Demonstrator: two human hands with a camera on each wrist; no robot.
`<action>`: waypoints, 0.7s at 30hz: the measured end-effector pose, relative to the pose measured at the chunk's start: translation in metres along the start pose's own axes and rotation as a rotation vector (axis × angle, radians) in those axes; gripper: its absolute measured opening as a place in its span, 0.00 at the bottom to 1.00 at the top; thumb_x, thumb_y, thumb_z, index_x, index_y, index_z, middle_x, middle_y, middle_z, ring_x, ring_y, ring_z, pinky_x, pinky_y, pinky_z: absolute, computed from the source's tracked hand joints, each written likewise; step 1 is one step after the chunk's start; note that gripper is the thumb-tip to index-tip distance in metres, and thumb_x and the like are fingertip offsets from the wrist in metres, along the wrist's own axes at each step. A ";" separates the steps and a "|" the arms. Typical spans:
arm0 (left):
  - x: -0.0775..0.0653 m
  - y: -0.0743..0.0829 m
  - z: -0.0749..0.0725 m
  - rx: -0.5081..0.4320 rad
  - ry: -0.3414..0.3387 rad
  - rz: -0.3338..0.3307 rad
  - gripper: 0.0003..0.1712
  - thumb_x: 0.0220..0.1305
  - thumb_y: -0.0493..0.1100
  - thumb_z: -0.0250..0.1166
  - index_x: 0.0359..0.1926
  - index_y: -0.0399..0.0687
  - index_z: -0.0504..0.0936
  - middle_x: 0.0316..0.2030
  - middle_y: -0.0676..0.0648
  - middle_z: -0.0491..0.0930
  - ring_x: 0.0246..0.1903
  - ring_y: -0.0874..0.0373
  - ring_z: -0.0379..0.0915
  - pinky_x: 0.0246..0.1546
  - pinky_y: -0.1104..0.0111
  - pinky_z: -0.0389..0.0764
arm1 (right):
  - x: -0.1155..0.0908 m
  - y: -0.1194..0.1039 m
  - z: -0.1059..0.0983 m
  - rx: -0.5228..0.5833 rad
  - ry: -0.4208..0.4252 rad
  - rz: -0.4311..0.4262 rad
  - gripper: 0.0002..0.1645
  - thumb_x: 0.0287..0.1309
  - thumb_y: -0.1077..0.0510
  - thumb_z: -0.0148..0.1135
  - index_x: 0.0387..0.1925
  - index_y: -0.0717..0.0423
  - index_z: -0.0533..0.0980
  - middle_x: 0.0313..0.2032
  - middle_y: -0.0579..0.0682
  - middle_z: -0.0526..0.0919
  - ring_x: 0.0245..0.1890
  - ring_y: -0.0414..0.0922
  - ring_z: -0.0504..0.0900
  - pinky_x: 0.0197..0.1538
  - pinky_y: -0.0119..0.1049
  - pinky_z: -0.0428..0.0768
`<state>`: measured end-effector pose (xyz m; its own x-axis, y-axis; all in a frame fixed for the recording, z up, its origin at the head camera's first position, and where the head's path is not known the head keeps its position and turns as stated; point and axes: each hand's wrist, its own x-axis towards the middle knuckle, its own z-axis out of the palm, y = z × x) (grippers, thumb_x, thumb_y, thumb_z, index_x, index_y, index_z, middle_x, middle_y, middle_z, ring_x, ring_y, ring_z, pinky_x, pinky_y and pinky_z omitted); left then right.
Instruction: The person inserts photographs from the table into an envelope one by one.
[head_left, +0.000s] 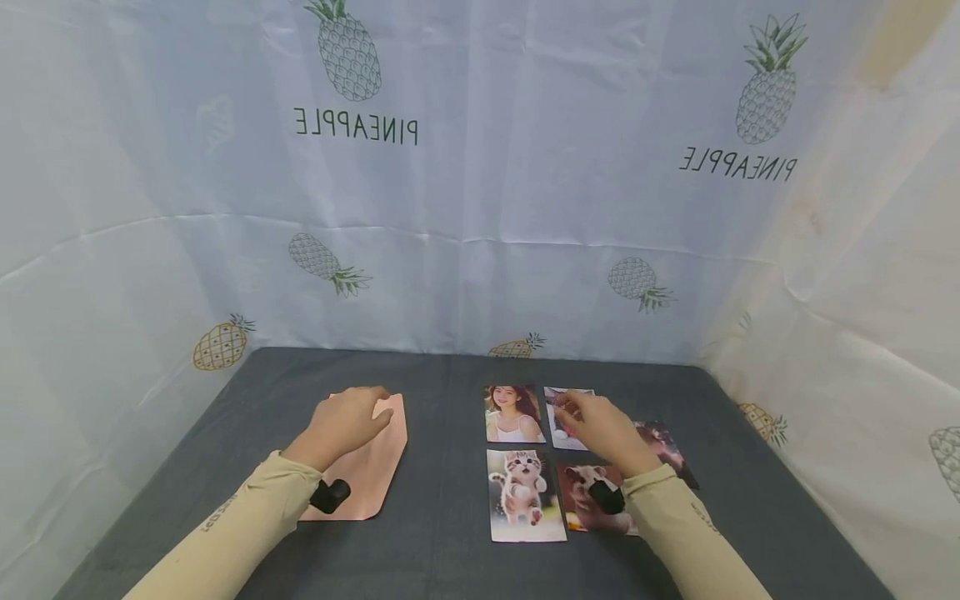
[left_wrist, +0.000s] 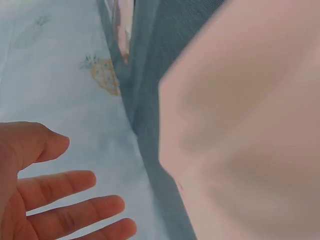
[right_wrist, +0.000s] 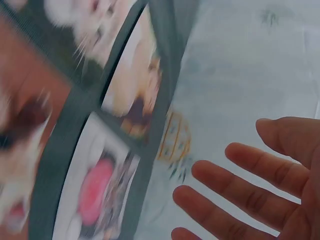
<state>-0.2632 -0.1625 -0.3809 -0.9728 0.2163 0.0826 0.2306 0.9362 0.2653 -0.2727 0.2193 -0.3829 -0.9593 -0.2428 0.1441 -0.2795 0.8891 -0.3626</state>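
Note:
My left hand [head_left: 347, 423] hovers over a pinkish sheet with cut corners [head_left: 367, 479], perhaps an envelope. The left wrist view shows the fingers extended and apart, holding nothing, beside the sheet. My right hand [head_left: 603, 427] is above several photo prints, nearest the partly covered one [head_left: 562, 440] at the back, which shows a pink patch in the right wrist view. Its fingers are spread with nothing between them. Left of it lies a photo of a woman [head_left: 514, 417], and nearer a kitten photo [head_left: 523, 496]. A brown animal photo [head_left: 581, 504] is partly hidden by the right wrist.
A dark, reddish photo [head_left: 670, 457] lies tilted at the right, partly behind the right forearm. All rest on a dark grey tabletop [head_left: 442, 467]. White pineapple-print cloth [head_left: 465, 167] hangs behind the table and at both sides.

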 end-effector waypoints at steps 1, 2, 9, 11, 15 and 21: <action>-0.002 -0.004 -0.001 -0.001 -0.007 0.000 0.22 0.66 0.48 0.60 0.58 0.44 0.78 0.53 0.40 0.81 0.40 0.48 0.82 0.26 0.60 0.78 | -0.002 0.006 -0.003 0.003 0.000 0.009 0.14 0.66 0.50 0.58 0.48 0.52 0.79 0.41 0.50 0.85 0.38 0.46 0.84 0.38 0.45 0.82; -0.003 -0.009 -0.002 -0.001 -0.013 -0.002 0.22 0.66 0.48 0.60 0.58 0.44 0.78 0.53 0.40 0.80 0.42 0.46 0.81 0.29 0.57 0.79 | -0.003 0.013 -0.005 0.002 -0.003 0.016 0.14 0.66 0.51 0.58 0.48 0.53 0.79 0.41 0.50 0.85 0.38 0.47 0.84 0.38 0.45 0.82; -0.016 -0.048 -0.003 -0.001 -0.063 0.003 0.25 0.65 0.48 0.62 0.59 0.41 0.76 0.56 0.36 0.77 0.53 0.40 0.76 0.46 0.46 0.77 | -0.021 0.068 -0.021 -0.002 -0.027 0.073 0.18 0.66 0.51 0.57 0.51 0.58 0.77 0.44 0.57 0.84 0.44 0.54 0.83 0.45 0.54 0.80; -0.019 -0.058 -0.002 -0.005 -0.080 -0.002 0.26 0.64 0.48 0.62 0.59 0.39 0.76 0.57 0.34 0.76 0.55 0.37 0.74 0.47 0.45 0.76 | -0.026 0.085 -0.024 -0.005 -0.031 0.074 0.18 0.67 0.52 0.57 0.51 0.59 0.77 0.44 0.58 0.84 0.44 0.56 0.83 0.46 0.56 0.79; -0.027 -0.075 0.001 -0.001 -0.091 0.005 0.25 0.64 0.46 0.62 0.57 0.36 0.76 0.56 0.32 0.76 0.55 0.36 0.73 0.49 0.44 0.75 | -0.033 0.118 -0.027 0.006 -0.032 0.057 0.16 0.65 0.56 0.57 0.50 0.62 0.77 0.43 0.61 0.84 0.44 0.58 0.83 0.47 0.58 0.78; -0.035 -0.090 0.006 -0.025 -0.123 0.036 0.27 0.62 0.47 0.65 0.58 0.36 0.75 0.56 0.31 0.74 0.55 0.36 0.72 0.49 0.45 0.75 | -0.040 0.152 -0.025 -0.002 -0.065 -0.001 0.18 0.60 0.59 0.62 0.49 0.65 0.77 0.46 0.66 0.82 0.46 0.63 0.81 0.48 0.59 0.77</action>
<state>-0.2505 -0.2524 -0.4134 -0.9587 0.2833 -0.0255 0.2643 0.9204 0.2882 -0.2755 0.3741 -0.4204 -0.9597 -0.2681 0.0847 -0.2803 0.8897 -0.3604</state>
